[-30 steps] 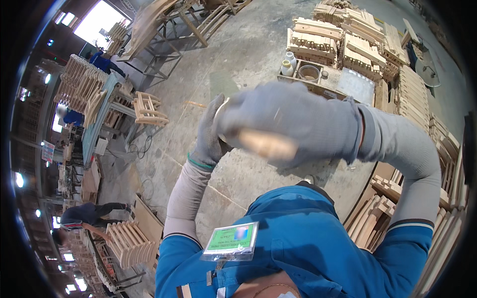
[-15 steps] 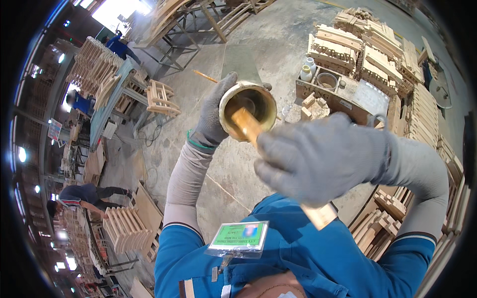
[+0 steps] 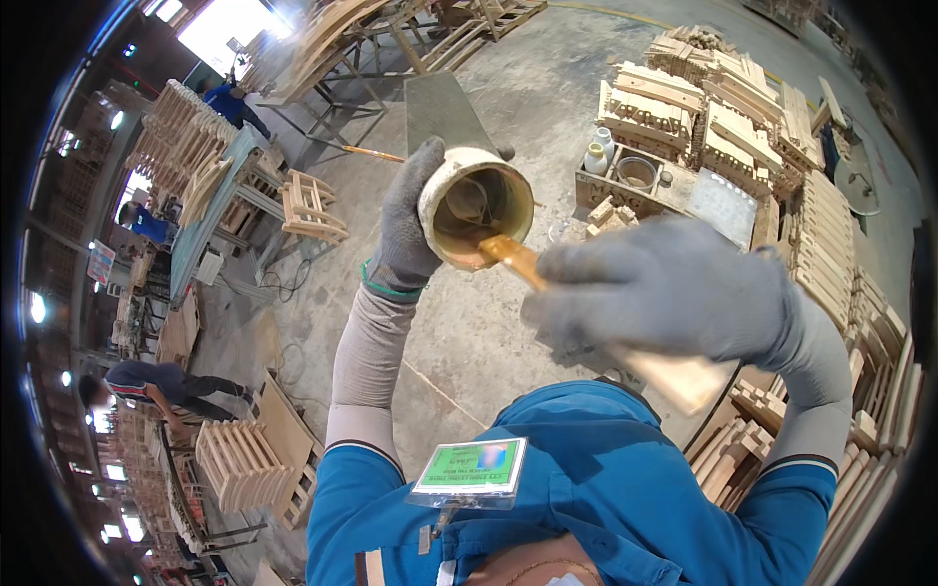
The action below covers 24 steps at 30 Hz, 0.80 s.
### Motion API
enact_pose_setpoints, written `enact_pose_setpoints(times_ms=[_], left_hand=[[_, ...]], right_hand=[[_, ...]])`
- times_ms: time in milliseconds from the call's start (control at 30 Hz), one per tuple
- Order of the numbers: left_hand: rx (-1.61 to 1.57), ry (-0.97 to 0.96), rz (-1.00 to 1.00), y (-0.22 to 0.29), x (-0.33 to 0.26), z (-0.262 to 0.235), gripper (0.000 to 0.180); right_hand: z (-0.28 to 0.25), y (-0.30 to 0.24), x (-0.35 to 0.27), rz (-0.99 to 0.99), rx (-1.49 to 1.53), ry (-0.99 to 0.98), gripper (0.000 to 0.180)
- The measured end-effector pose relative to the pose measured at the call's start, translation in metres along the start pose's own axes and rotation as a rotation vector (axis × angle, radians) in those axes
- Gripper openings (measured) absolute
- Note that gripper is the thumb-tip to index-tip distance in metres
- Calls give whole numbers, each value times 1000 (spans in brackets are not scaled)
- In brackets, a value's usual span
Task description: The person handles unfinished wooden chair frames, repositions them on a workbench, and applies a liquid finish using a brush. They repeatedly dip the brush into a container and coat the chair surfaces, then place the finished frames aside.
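Observation:
My left hand [image 3: 406,220], in a grey knit glove, is closed round a round, pale-rimmed cup [image 3: 524,181] tilted so that its stained inside shows. A grey tapering flat plate [image 3: 445,109] juts out beyond the cup, and a thin orange stick with a dark tip [image 3: 376,154] sticks out beside my left hand; their held ends are hidden. My right hand [image 3: 664,293], gloved too and blurred, grips a flat wooden stick [image 3: 684,379]. Its glossy amber end [image 3: 513,256] lies at the cup's lower right rim.
To the right, a wooden box [image 3: 625,195] carries bottles and a small pot [image 3: 637,173] beside stacked wooden parts [image 3: 733,107]. A small wooden frame [image 3: 311,205] stands on the concrete floor at left. A person [image 3: 161,386] bends over slatted wood pieces [image 3: 234,459] at lower left.
The stick's amber end has moved from deep inside the cup to its lower right rim. My right hand has shifted right. The cup, plate and thin stick have moved slightly left.

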<state>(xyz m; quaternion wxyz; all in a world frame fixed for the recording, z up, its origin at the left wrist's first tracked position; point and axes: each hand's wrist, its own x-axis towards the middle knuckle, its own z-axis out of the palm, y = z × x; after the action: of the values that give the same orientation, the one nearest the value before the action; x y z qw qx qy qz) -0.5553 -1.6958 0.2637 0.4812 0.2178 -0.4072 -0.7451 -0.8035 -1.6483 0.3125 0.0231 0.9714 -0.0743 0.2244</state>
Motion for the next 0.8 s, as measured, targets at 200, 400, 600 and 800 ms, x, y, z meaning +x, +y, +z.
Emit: enact_pose_setpoints(times_ms=[200,400,600,800], left_hand=[[1142,103,907,-11,-1,-22,46],[990,134,828,-13,-1,-37,53],[1208,175,985,-9,-3,-51,60],[1127,253,980,-8,-10,-37,43]], right_hand=[[5,-15,6,26,-147,11,22],[-3,-2,2,31,-105,206,27],[-2,4,6,10,-98,250,26],[-1,7,1,-10,16,304,32]])
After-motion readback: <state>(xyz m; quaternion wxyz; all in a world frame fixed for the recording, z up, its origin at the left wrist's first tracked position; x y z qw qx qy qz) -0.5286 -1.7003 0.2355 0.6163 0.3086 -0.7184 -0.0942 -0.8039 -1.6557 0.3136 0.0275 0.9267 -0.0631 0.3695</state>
